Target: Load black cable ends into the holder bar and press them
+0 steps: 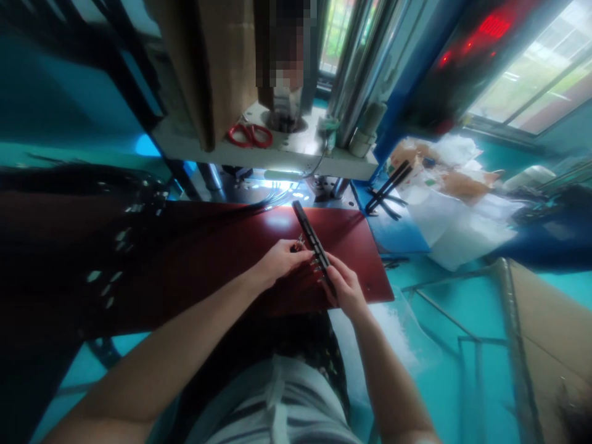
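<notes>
A long black strip (311, 233) with small metal pieces along it lies slanted over a dark red work surface (222, 259). My right hand (346, 288) is closed around the strip's near end. My left hand (280, 260) is pinched at the strip's left side, its fingertips on small metal parts I cannot make out clearly. Both hands meet near the middle of the red surface, just above my lap.
A heap of black strips (69, 246) covers the table's left. Behind stands a machine with a white shelf (277, 151) holding red scissors (250, 135). More black strips (387, 188) lie on a blue tray at right, beside white plastic bags (457, 216). A cardboard box (550, 333) sits lower right.
</notes>
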Tool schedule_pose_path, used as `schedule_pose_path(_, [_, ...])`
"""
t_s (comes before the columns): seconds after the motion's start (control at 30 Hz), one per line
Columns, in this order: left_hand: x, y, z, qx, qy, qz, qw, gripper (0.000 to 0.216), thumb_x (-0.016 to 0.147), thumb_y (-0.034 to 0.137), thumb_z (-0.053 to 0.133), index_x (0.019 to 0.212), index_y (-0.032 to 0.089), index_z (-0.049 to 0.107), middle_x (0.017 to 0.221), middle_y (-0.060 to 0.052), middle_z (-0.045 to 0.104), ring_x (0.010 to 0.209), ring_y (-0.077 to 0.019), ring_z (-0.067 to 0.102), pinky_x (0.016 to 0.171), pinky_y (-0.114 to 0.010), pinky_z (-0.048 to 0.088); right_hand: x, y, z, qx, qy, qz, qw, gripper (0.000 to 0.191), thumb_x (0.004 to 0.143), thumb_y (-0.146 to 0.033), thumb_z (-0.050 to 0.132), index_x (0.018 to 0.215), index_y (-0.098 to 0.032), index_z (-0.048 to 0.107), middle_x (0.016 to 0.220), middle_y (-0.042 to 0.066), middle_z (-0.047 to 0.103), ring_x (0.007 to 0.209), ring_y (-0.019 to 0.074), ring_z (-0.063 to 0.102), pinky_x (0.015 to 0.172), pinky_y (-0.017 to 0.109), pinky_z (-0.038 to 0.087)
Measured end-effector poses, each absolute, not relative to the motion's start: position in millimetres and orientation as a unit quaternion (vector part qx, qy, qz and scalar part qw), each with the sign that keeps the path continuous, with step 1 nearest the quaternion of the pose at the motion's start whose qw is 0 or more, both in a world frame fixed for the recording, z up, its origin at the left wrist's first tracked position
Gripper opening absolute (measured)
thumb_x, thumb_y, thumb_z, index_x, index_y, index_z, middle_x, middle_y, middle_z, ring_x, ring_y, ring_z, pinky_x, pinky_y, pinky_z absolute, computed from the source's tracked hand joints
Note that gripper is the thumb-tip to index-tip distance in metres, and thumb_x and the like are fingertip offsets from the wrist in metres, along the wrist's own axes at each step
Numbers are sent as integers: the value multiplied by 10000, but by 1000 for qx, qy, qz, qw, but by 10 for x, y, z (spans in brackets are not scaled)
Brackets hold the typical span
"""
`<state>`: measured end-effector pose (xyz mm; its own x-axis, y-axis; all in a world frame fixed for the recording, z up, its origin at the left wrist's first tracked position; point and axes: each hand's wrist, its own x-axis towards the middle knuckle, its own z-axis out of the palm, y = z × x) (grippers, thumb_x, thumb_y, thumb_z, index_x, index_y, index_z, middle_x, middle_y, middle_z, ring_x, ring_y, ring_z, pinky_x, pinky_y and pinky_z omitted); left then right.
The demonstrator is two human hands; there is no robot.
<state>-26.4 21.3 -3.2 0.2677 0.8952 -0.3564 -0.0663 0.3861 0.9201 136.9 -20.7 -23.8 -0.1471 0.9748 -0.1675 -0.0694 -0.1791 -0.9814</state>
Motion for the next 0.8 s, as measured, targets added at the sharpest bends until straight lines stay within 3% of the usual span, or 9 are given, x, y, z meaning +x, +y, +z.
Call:
schedule_pose_path(0.17, [-251, 190, -40, 426, 498, 384, 650, 268, 637, 348, 666, 610, 140, 499, 421, 74, 404, 361, -31, 320, 377, -178, 214, 1388, -189, -316, -473, -530, 562, 424, 471, 821, -435, 545, 1253, -246, 532, 820, 26, 625, 588, 109, 515, 524, 222, 432])
schedule_pose_path(0.33, [-379, 221, -9, 460, 499, 400, 616, 322, 751, 444, 556, 688, 128, 551, 498, 17, 509, 367, -51, 387, 346, -173, 228, 1364, -217, -261, -481, -473, 594, 438, 453, 780, -449, 589, 1185, -247, 583, 829, 14, 635, 538, 84, 504, 479, 203, 416])
schedule_pose_path(0.47, [-532, 290, 10, 366, 487, 486, 627, 278, 785, 429, 516, 780, 152, 538, 392, 82, 358, 298, -44, 277, 321, -163, 181, 1346, -224, -207, -489, -426, 605, 462, 477, 740, -467, 623, 1149, -222, 601, 801, 12, 651, 447, 54, 454, 395, 179, 367])
schedule_pose_path(0.53, [-553, 284, -10, 316, 461, 508, 655, 222, 775, 383, 524, 771, 162, 511, 393, 93, 323, 301, -41, 257, 324, -161, 175, 1348, -220, -197, -494, -410, 611, 463, 485, 723, -469, 643, 1137, -219, 608, 818, 16, 656, 484, 64, 495, 409, 173, 387])
schedule_pose_path(0.63, [-514, 227, -59, 271, 449, 504, 686, 182, 735, 330, 548, 746, 156, 494, 467, 68, 405, 344, -38, 320, 338, -157, 202, 1359, -220, -188, -498, -408, 617, 452, 478, 715, -462, 656, 1128, -224, 617, 789, 7, 652, 485, 62, 499, 418, 169, 396])
schedule_pose_path(0.8, [-397, 159, -79, 326, 499, 471, 651, 223, 640, 298, 652, 662, 148, 488, 469, 64, 436, 356, -25, 322, 347, -155, 179, 1369, -227, -167, -503, -414, 621, 436, 461, 703, -458, 665, 1110, -241, 633, 844, 8, 660, 572, 87, 553, 476, 180, 445])
